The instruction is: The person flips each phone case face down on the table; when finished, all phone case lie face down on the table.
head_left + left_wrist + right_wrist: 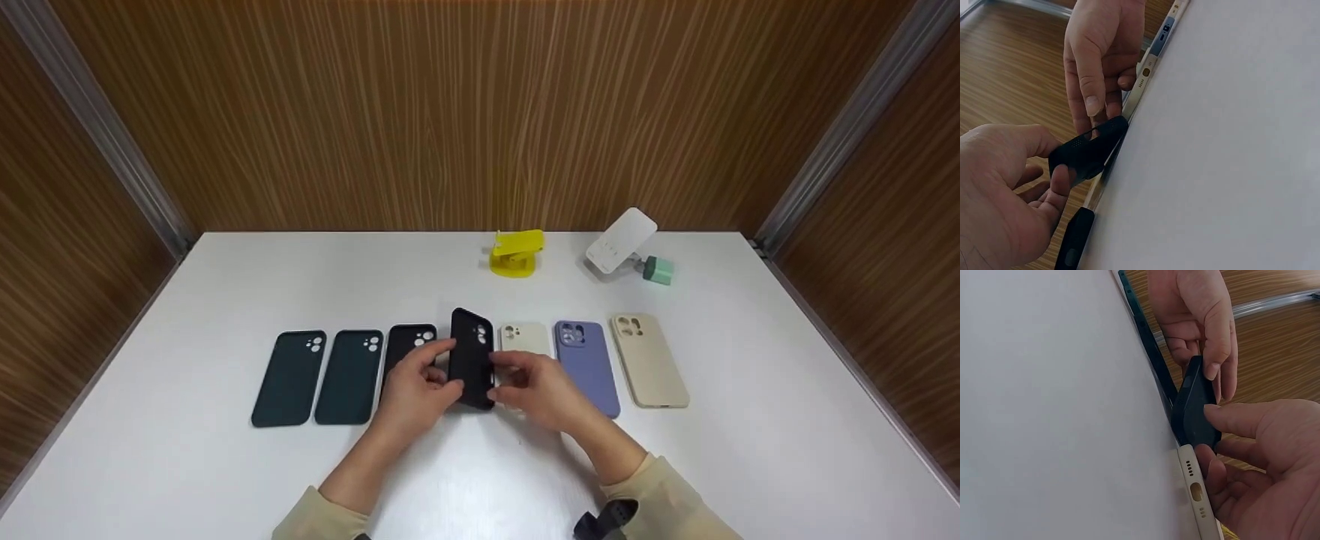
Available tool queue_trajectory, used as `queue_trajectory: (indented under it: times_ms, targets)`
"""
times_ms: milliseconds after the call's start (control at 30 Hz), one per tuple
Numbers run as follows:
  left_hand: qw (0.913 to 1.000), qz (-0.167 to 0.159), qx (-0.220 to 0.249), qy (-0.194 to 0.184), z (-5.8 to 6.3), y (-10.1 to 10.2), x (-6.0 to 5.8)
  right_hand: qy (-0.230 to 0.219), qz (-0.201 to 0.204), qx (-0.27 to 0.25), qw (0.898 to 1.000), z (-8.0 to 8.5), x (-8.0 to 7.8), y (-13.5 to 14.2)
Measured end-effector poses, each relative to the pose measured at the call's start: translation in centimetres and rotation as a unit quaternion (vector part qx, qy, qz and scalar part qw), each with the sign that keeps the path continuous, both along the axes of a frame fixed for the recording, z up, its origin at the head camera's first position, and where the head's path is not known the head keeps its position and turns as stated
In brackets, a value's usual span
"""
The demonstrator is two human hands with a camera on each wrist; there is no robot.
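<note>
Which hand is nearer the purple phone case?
Right. The right hand is just left of the purple case; the left hand is farther left, at the left edge of the tilted black case.

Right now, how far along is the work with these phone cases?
Seemingly done: two dark teal cases and one black case lie inner side up at the row's left end. In hand: a second black case, held tilted between the left hand and the right hand. Probably left: the cream case, the purple case and the beige case, all back side up. The direction of work is only my guess.
</note>
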State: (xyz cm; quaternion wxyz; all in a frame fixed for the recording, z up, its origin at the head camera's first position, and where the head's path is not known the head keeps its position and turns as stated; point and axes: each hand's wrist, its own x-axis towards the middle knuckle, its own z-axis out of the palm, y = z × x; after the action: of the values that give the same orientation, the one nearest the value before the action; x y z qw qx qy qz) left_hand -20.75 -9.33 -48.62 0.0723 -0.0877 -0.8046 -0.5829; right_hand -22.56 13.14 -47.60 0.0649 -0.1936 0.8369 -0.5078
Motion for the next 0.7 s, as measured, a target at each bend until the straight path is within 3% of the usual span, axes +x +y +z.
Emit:
queue_trajectory:
  times_ms: [267,500,700]
  targets:
    - [0.9998,-0.001,0.021,-0.002,0.00,0.14,-0.05,-0.065,0.035,-0.090,0.993,-0.19,-0.15,0.06]
    - [0.9948,-0.061,0.082,-0.010,0.26,0.10,0.01,-0.175,0.033,-0.185,0.966,-0.16,-0.24,0.19]
    - [0.9894,-0.106,0.099,-0.011,0.40,0.12,-0.02,-0.211,0.045,-0.220,0.951,-0.13,-0.30,0.54]
